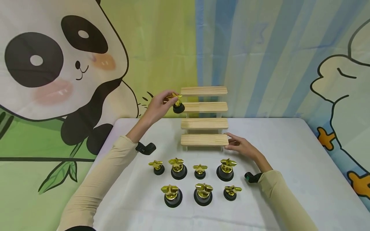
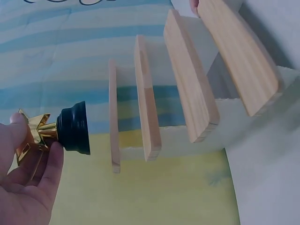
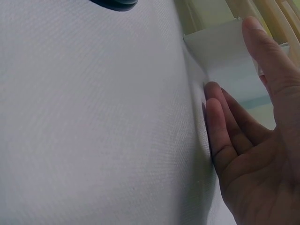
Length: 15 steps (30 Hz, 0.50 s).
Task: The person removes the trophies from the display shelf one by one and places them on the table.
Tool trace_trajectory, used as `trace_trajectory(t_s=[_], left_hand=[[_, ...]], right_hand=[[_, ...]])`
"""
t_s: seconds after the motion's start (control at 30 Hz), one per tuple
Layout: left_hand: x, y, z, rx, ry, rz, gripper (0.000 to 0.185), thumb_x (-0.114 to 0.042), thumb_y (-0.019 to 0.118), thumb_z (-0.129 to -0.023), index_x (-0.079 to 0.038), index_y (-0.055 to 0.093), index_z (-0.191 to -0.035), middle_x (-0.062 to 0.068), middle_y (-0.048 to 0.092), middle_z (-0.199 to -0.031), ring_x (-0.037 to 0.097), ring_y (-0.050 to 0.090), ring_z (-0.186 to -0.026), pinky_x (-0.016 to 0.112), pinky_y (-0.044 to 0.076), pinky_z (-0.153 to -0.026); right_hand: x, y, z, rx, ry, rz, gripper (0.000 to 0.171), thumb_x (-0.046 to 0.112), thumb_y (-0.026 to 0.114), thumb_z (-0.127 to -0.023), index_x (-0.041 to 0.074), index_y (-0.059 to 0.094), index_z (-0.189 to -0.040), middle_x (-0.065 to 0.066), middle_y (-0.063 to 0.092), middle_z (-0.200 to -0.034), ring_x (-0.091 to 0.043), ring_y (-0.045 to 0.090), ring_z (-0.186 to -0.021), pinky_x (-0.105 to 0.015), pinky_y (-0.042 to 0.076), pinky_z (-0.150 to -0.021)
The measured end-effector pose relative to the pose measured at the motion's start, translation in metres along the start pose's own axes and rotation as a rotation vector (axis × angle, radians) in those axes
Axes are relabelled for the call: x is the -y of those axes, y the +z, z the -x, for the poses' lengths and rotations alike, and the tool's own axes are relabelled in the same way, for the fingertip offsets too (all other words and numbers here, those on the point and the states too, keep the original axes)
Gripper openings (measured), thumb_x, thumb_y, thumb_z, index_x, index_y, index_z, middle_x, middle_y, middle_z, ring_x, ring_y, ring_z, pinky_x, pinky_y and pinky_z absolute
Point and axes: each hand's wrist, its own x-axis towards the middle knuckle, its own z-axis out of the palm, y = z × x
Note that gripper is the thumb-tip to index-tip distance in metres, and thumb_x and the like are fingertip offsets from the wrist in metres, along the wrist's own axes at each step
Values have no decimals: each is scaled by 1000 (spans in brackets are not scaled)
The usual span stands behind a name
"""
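A small gold star trophy (image 1: pixel 178 107) with a black base is pinched in my left hand (image 1: pixel 160 104), the star between thumb and fingers. It is held in the air at the left end of the upper boards of a four-step wooden stand (image 1: pixel 204 140). In the left wrist view the black base (image 2: pixel 74 128) points towards the boards, apart from them. My right hand (image 1: pixel 242 147) is at the right end of the lowest board, its fingertips at the stand's side. In the right wrist view the thumb and fingers (image 3: pixel 216 122) are spread apart, mostly straight.
Several gold star trophies with black bases stand in two rows before the stand, among them a larger one (image 1: pixel 225 170) and a smaller one (image 1: pixel 200 172). A white cloth (image 1: pixel 138 205) covers the table. A printed curtain (image 1: pixel 245 57) hangs behind it.
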Motion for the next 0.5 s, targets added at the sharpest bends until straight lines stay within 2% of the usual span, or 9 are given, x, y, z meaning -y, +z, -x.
trace_trajectory(t_s=[0.23,0.4,0.5], left_hand=[[0,-4,32,8,-1,9,30,-30,57,-98,-11,63,-121,10,67,-118,23,64,-109,41,53,-96],[-7,-11,58,19,-21,-11,28,-33,58,-97,-17,63,-120,5,68,-114,18,65,-103,37,55,-90],[-12,-17,79,15,-44,-31,27,-34,59,-97,-19,64,-119,3,69,-110,16,65,-97,30,55,-84]], right_hand=[[-4,0,1,8,-3,6,77,38,67,-91,16,28,-154,-27,52,-138,-41,54,-124,-55,47,-100],[-2,0,0,8,10,-2,78,40,67,-90,17,28,-154,-26,52,-139,-41,53,-126,-56,46,-101],[-1,-1,-1,6,7,-17,77,38,68,-91,16,29,-154,-26,52,-139,-41,53,-126,-56,47,-100]])
